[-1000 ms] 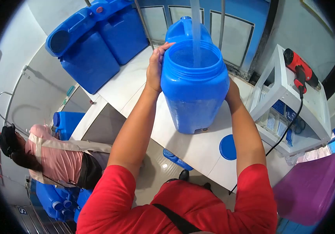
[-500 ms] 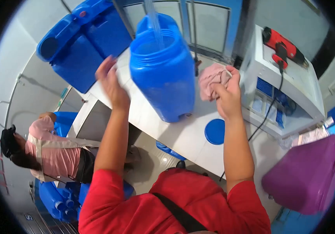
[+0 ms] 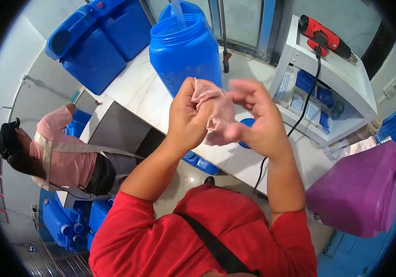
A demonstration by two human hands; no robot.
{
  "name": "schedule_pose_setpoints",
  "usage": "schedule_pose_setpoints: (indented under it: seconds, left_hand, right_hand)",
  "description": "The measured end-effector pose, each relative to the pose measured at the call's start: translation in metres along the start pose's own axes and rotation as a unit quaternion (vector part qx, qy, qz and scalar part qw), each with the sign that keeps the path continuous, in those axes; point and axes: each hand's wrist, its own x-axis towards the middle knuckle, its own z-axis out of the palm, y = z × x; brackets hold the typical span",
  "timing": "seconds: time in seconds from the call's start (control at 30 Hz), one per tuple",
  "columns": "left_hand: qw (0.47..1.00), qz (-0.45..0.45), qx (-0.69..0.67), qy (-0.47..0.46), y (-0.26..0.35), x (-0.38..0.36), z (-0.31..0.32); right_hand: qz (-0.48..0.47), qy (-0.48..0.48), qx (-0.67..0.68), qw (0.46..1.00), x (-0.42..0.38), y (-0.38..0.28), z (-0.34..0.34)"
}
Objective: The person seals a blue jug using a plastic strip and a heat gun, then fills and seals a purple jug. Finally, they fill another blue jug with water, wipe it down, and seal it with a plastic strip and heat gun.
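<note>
A crumpled pink cloth [image 3: 216, 108] is gripped in my left hand [image 3: 184, 120], with my fingers closed round it. My right hand [image 3: 260, 120] is open just beside the cloth, its fingers apart and a little blurred, the thumb at the cloth's lower edge. Beyond both hands a large blue water container [image 3: 184, 60] stands upright on the counter, its wide mouth uncovered. A stream of water [image 3: 178, 14] falls into that mouth. Behind my right hand a round blue lid [image 3: 248, 123] lies on the counter, partly hidden.
More blue containers [image 3: 94, 60] stand at the back left. On the right, a red heat gun [image 3: 327, 37] rests on a white cabinet [image 3: 336, 76], its black cord [image 3: 299, 122] trailing over the counter. A purple container [image 3: 352, 189] is nearer. A person [image 3: 69, 157] works at left.
The pink cloth has passed from my right hand to my left. Both hands have come together in front of the blue container, and the right has let go and opened.
</note>
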Motion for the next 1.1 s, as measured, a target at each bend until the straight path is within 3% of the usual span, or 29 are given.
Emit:
schedule_pose_setpoints:
  seconds: [0.03,0.1,0.13,0.17,0.23,0.3,0.37,0.4,0.43,0.5,0.57,0.63,0.7,0.77,0.8,0.83,0.9,0.97,1.03,1.1]
  left_hand:
    - [0.999,-0.038,-0.004,0.001,0.004,-0.001,0.001]
    - [0.999,-0.014,0.047,0.01,0.005,-0.001,-0.002]
    - [0.998,0.015,0.069,0.001,0.008,-0.001,-0.006]
    - [0.995,0.043,0.09,-0.007,0.013,0.0,-0.009]
    - [0.987,0.024,0.156,-0.007,0.031,0.0,-0.01]
    - [0.944,0.055,0.314,-0.088,0.04,0.004,-0.014]
    - [0.94,0.063,0.328,-0.072,0.043,0.0,-0.012]
    - [0.964,0.011,0.263,-0.045,0.043,-0.001,-0.012]
    - [0.98,-0.042,0.195,-0.018,0.043,-0.003,-0.013]
    - [0.984,-0.041,0.173,-0.023,0.044,-0.006,-0.02]
    - [0.96,0.023,0.265,-0.085,0.04,-0.008,-0.03]
    - [0.955,0.005,0.283,-0.094,0.046,-0.008,-0.032]
    - [0.948,-0.013,0.3,-0.102,0.048,-0.007,-0.04]
    - [0.952,-0.081,0.244,-0.165,0.044,-0.007,-0.055]
    - [0.974,-0.073,0.13,-0.169,0.05,-0.009,-0.047]
    - [0.975,-0.074,0.133,-0.164,0.049,-0.01,-0.046]
    - [0.97,-0.198,-0.047,-0.134,0.044,-0.014,-0.052]
    - [0.956,-0.276,-0.022,-0.099,0.02,-0.021,-0.068]
    - [0.93,-0.354,-0.019,-0.093,0.008,-0.022,-0.086]
    - [0.939,-0.324,-0.1,-0.062,-0.001,-0.019,-0.101]
  right_hand:
    - [-0.002,-0.001,0.002,1.0,0.0,0.005,-0.003]
    - [-0.091,-0.001,-0.161,0.983,0.004,0.016,-0.008]
    - [-0.012,0.035,-0.101,0.994,0.0,0.014,-0.008]
    - [-0.016,0.033,-0.101,0.994,0.002,0.011,-0.01]
    - [0.087,0.059,0.075,0.992,0.004,0.008,-0.012]
    - [0.063,0.074,0.126,0.987,0.009,0.016,-0.001]
    - [-0.018,-0.002,0.105,0.994,0.01,0.015,0.006]
    - [0.052,-0.025,0.08,0.995,0.01,0.002,0.013]
    - [0.05,-0.027,0.082,0.995,0.009,0.003,0.012]
    - [0.059,-0.071,0.026,0.995,0.006,0.01,0.003]
    - [0.069,-0.058,0.011,0.996,0.008,0.012,-0.003]
    - [0.014,-0.027,-0.005,1.0,0.011,0.008,-0.004]
    - [0.031,-0.011,-0.02,0.999,0.013,0.007,-0.005]
    - [0.036,0.073,-0.072,0.994,0.016,0.009,-0.006]
    - [0.079,0.101,0.009,0.992,0.014,0.021,-0.006]
    - [0.079,0.095,0.012,0.992,0.005,0.047,-0.013]
    - [0.193,-0.131,0.147,0.961,-0.016,0.098,-0.024]
    - [0.219,-0.26,0.18,0.923,-0.034,0.088,-0.011]
    - [0.242,-0.246,0.19,0.919,-0.039,0.101,-0.002]
    - [0.307,-0.152,0.248,0.906,-0.04,0.095,0.008]
